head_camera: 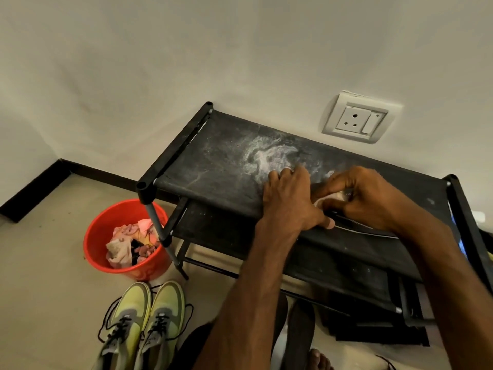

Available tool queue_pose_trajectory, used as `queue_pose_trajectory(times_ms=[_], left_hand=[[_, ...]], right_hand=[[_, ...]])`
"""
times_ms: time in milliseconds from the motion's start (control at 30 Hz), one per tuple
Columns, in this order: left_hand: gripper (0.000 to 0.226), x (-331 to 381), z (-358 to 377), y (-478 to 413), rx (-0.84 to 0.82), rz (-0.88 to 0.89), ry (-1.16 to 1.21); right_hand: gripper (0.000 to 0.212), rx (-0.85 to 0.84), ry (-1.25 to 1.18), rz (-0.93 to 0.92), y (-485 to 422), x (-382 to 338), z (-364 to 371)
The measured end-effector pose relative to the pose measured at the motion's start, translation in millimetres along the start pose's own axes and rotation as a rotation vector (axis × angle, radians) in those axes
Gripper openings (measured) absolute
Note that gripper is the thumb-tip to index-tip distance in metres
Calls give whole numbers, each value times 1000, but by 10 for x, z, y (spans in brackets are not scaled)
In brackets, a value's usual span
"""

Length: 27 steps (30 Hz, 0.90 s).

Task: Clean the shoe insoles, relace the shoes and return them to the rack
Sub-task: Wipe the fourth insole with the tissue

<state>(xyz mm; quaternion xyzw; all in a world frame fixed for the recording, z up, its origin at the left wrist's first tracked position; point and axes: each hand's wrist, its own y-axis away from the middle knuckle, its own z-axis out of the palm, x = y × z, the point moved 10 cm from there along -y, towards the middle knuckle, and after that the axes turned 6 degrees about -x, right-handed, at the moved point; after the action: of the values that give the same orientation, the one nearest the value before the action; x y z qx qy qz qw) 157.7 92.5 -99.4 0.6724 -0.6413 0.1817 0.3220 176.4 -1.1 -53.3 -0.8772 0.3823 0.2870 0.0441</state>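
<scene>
The black shoe rack (213,166) is used as a workbench; its top shelf, dusted with white powder (266,156) just beyond the fingertips, carries the work. A red bucket (93,236) of rags (128,244) is set well to the left of the fingers, and the yellow-green shoes (149,316), loosely laced, are parked on the floor (53,263) below them, judged to be awaiting relacing. A dark insole (373,232) is laid along the shelf's front edge, directly under both hands. It is pinned by the left hand (290,201), fingers spread and flat, seemingly so it cannot slide. A pale cloth (330,197) is bunched in the curled fingers of the right hand (365,198) and pressed onto the insole for wiping
</scene>
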Motion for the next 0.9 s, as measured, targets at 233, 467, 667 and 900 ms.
queue_pose_trajectory(times_ms=[233, 467, 667, 900], left_hand=[[90, 5, -8, -4, 20, 16, -20], [91, 8, 1, -5, 15, 8, -36], [90, 28, -6, -7, 17, 18, -40], [90, 10, -4, -2, 5, 9, -50]], right_hand=[[21, 343, 55, 254, -35, 465, -214], [23, 119, -9, 98, -22, 272, -103], [21, 132, 31, 163, 20, 289, -132], [23, 207, 90, 226, -28, 369, -165]])
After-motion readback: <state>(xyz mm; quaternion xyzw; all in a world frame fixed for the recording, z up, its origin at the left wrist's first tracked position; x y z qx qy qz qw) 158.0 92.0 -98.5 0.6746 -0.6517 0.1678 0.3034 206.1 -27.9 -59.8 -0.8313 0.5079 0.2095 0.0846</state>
